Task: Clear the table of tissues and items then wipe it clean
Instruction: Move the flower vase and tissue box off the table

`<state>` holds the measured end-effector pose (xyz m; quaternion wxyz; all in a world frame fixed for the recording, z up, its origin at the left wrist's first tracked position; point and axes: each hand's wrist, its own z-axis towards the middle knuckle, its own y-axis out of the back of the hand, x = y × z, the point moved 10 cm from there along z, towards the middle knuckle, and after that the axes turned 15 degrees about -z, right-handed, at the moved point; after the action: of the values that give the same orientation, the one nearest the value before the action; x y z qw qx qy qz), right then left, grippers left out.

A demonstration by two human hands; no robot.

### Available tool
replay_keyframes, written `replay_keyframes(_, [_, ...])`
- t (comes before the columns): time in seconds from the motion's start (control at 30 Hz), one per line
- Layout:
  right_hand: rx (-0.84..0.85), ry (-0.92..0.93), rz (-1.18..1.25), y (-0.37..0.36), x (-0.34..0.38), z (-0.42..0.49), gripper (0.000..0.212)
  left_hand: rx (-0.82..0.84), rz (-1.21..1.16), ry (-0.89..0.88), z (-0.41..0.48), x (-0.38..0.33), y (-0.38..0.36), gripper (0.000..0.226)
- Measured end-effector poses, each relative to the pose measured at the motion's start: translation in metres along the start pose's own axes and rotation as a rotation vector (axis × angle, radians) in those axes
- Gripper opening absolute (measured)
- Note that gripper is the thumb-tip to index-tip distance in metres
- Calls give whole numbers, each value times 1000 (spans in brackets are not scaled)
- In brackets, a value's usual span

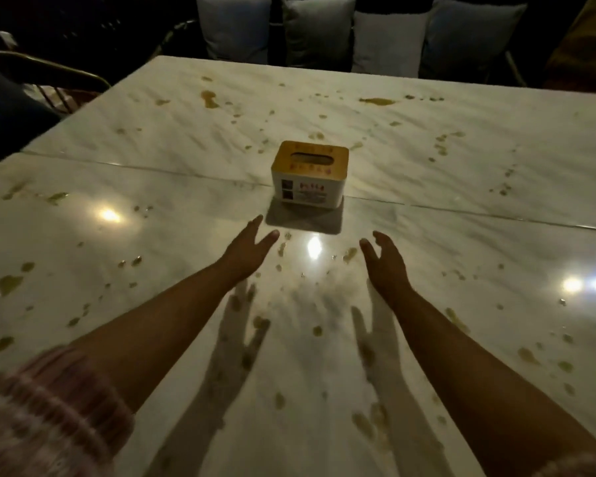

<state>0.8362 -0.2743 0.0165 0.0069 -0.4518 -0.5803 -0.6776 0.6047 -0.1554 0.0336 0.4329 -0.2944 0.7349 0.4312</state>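
Observation:
A white tissue box (308,175) with a wooden slotted lid stands in the middle of the white marble table (461,187), on the seam between two slabs. Both of my hands are stretched out above the tabletop just short of the box. My left hand (246,249) is near the box's front left, fingers straight and spread, holding nothing. My right hand (384,261) is to the box's front right, fingers loosely extended, holding nothing. Yellow-brown spill stains (209,98) and drops are scattered over the whole tabletop.
A bench with several grey cushions (319,32) runs along the table's far edge. A dark chair with a metal frame (49,72) stands at the far left corner. Ceiling lights reflect on the glossy top.

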Motion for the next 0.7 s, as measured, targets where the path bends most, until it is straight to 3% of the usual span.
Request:
replay_keyframes(0.17, [-98, -161, 246, -3, 46, 107, 60, -85, -283, 32, 97, -34, 14, 64])
replay_keyframes(0.3, [-26, -360, 560, -35, 54, 170, 91, -100, -527, 63, 162, -45, 5, 68])
replay_keyframes(0.43, [-6, -272, 539, -62, 48, 190, 92, -21, -547, 53, 201, -31, -14, 78])
replay_keyframes(0.57, [-18, -184, 537, -72, 45, 199, 94, -2, -653, 11, 213, -16, -25, 45])
replay_keyframes(0.7, [179, -162, 681, -79, 51, 186, 71, -40, -697, 35, 196, -16, -22, 56])
